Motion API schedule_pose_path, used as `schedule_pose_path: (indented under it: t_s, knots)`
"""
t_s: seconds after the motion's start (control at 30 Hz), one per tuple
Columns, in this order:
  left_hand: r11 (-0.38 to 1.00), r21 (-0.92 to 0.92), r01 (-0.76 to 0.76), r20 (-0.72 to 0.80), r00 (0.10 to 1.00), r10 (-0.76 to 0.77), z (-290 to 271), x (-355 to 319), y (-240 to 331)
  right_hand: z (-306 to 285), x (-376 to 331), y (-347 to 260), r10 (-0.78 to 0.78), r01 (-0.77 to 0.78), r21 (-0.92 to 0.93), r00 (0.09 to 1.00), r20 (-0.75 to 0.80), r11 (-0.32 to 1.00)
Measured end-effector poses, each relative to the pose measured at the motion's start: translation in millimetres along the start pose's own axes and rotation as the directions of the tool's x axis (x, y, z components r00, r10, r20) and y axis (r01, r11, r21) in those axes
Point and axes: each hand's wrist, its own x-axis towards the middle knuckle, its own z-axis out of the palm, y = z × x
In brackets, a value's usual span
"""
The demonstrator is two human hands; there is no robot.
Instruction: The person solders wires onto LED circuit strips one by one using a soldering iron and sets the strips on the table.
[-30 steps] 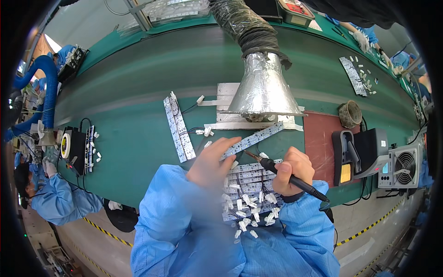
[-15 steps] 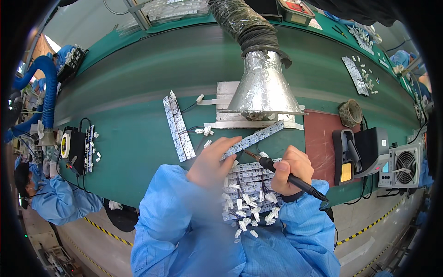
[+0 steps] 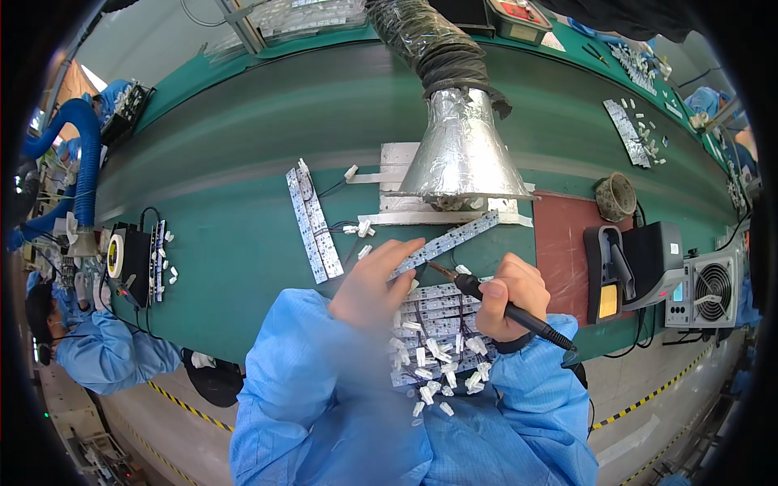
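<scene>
My left hand (image 3: 372, 281) is closed on the near end of a narrow circuit board strip (image 3: 455, 240), which slants up to the right below the metal hood. A black soldering iron (image 3: 504, 305) is gripped in my right hand (image 3: 516, 297), its tip close to the strip's lower edge by my left fingers. Whether the tip touches the strip I cannot tell. Just below lies a row of similar strips (image 3: 438, 312), with black wires and several white connectors (image 3: 438, 352) heaped over them. A blur covers part of my left wrist and sleeve.
A foil-covered fume hood (image 3: 465, 154) hangs over the work. Two wired strips (image 3: 312, 223) lie left of it. On the right stand a soldering iron stand (image 3: 604, 275), a round pot (image 3: 615, 198) and a fan unit (image 3: 703, 290). A co-worker in blue (image 3: 105, 344) sits at far left.
My hands, the strip and the iron hold nearly the same place. The strips and connectors at the upper right have shifted slightly rightward. The co-worker's arms at far left have moved a little.
</scene>
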Motion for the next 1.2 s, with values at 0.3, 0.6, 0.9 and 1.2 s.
schedule_pose_path:
  t_s: [0.3, 0.6, 0.9, 1.2]
  knots:
    - [1.000, 0.024, 0.006, -0.039, 0.999, -0.005, -5, -2, 4, -18, 0, 6, 0.185, -0.228, -0.094, 0.924, -0.334, 0.969]
    - [0.999, 0.038, 0.031, -0.055, 0.998, -0.029, -9, -1, -3, -18, 2, 14, 0.215, -0.250, -0.132, 0.948, -0.234, 0.959]
    - [0.995, 0.080, -0.064, -0.073, 0.995, 0.070, -8, -1, -6, -17, -1, 18, 0.199, -0.230, -0.133, 0.957, -0.210, 0.964]
    - [0.995, 0.076, -0.065, -0.074, 0.995, 0.071, -8, -2, -5, -18, -2, 19, 0.213, -0.243, -0.138, 0.956, -0.204, 0.960]
